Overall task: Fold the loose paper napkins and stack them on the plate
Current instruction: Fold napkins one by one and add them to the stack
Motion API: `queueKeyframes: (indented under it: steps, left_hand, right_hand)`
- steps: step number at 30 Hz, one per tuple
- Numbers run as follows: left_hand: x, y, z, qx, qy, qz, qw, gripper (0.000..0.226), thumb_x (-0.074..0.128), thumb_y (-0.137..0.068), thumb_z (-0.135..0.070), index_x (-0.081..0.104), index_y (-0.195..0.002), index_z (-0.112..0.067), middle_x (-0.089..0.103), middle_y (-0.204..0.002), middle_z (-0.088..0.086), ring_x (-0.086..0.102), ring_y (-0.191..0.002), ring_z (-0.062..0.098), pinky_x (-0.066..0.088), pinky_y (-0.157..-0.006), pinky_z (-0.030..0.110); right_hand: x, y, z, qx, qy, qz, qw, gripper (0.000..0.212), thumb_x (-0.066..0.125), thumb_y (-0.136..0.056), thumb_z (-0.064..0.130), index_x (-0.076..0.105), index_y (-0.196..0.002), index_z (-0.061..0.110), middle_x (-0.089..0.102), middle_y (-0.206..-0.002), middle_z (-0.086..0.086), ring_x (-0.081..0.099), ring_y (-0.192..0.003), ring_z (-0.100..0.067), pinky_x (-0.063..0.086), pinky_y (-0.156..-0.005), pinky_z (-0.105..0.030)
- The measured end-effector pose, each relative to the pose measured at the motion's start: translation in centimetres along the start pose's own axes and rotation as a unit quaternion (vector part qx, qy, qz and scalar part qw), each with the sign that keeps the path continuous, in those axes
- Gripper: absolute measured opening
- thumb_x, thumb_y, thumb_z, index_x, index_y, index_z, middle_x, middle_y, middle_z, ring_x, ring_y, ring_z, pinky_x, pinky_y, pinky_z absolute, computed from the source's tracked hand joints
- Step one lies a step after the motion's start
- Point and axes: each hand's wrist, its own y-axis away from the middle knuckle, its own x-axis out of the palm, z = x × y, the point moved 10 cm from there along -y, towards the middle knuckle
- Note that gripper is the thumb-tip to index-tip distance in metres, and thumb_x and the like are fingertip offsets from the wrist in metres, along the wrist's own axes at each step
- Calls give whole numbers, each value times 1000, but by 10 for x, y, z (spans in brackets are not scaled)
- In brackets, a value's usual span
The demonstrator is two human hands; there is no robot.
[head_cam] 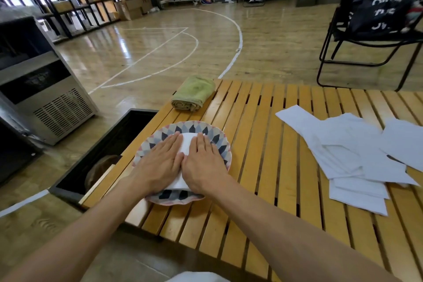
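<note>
On the near left part of a slatted wooden table (263,144), we see a patterned plate (219,142) with a scalloped rim, and on it a folded white napkin (186,144) pinned under both of a person's hands. Our left hand (160,162) and right hand (203,162) lie flat, side by side, fingers straight and together, pressing down on the napkin; neither one grasps anything. The napkin's long axis runs away from us, along the line where the 2 hands meet. Well apart from the plate, toward the right edge of the table, lies a spread heap of loose napkins (357,155), unfolded and overlapping, with 1 corner pointing back toward the table's middle. That heap sits to the right of both hands, so we judge the right hand is the nearer one for fetching the next sheet, by a sideways reach across bare slats. A rolled green towel (194,94) rests at the table's far left corner, beyond the plate.
</note>
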Motion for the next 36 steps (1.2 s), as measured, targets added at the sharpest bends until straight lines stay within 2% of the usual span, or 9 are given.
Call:
queueKeyframes:
  steps: [12, 16, 18, 21, 23, 26, 29, 31, 36]
  left_hand:
    - [4, -1, 0, 1, 42, 12, 999, 58, 8, -102, -49, -18, -148, -26, -22, -158, -10, -17, -145, -1, -9, -115, 19]
    - [5, -1, 3, -3, 50, 11, 999, 71, 4, -89, -57, -17, -149, -26, -22, -159, -11, -16, -145, -2, -8, -115, 18]
    - [5, -2, 1, -3, 46, 17, 999, 69, 4, -93, -56, -16, -150, -25, -21, -160, -8, -16, -146, 0, -8, -116, 20]
    - [-3, -2, -2, -6, -18, 35, 999, 75, -6, -87, -60, -15, -150, -21, -21, -157, -5, -17, -146, 4, -11, -117, 25]
    - [-24, -3, -9, -11, -70, -9, 997, 83, -9, -83, -62, -7, -153, -17, -15, -159, -2, -13, -148, 9, -11, -120, 31]
    - [-63, -1, -57, -14, -47, -107, 993, 63, 25, -104, -45, 9, -158, -16, 4, -167, 4, 0, -153, 16, -2, -124, 35]
    - [-75, -10, -147, 62, 38, -131, 989, 54, 40, -105, -29, 26, -155, -15, 22, -164, 4, 16, -151, 19, 10, -122, 32]
    - [-70, -24, -204, 112, 88, -123, 982, 49, 46, -102, -23, 37, -150, -15, 36, -157, 4, 30, -144, 20, 21, -118, 32]
    - [-27, -66, -316, 136, 122, -47, 982, 42, 49, -98, -21, 48, -140, -17, 50, -139, 6, 48, -126, 26, 41, -102, 39]
  right_hand:
    - [3, -1, -4, 10, 13, 31, 999, 67, 17, -108, 40, -17, -155, 5, -22, -165, -15, -15, -154, -29, -5, -125, -46]
    - [4, -1, -6, 15, 5, 28, 999, 68, 16, -108, 43, -17, -156, 8, -22, -165, -14, -15, -154, -29, -6, -125, -46]
    - [4, -2, -7, 16, 5, 28, 999, 68, 16, -108, 43, -16, -156, 8, -22, -165, -13, -15, -154, -29, -6, -125, -47]
    - [-5, 0, -8, 13, -2, 29, 1000, 70, 21, -108, 44, -11, -158, 9, -17, -166, -13, -12, -154, -29, -5, -125, -47]
    - [-25, 7, -11, 9, -12, -4, 1000, 70, 27, -107, 46, -2, -160, 10, -8, -168, -13, -7, -155, -28, -2, -126, -47]
    - [-71, 32, -36, 11, -33, -81, 996, 65, 32, -106, 46, 15, -159, 13, 9, -168, -11, 5, -155, -26, 9, -126, -45]
    - [-104, 64, -89, 35, -20, -113, 993, 57, 33, -106, 40, 25, -156, 15, 15, -167, -10, 10, -154, -26, 13, -124, -44]
    - [-120, 86, -135, 68, 5, -129, 989, 52, 35, -104, 36, 33, -152, 17, 23, -164, -10, 17, -152, -26, 19, -121, -43]
    - [-144, 143, -256, 194, 78, -118, 971, 44, 38, -104, 31, 42, -145, 16, 36, -157, -9, 32, -143, -27, 30, -112, -39]
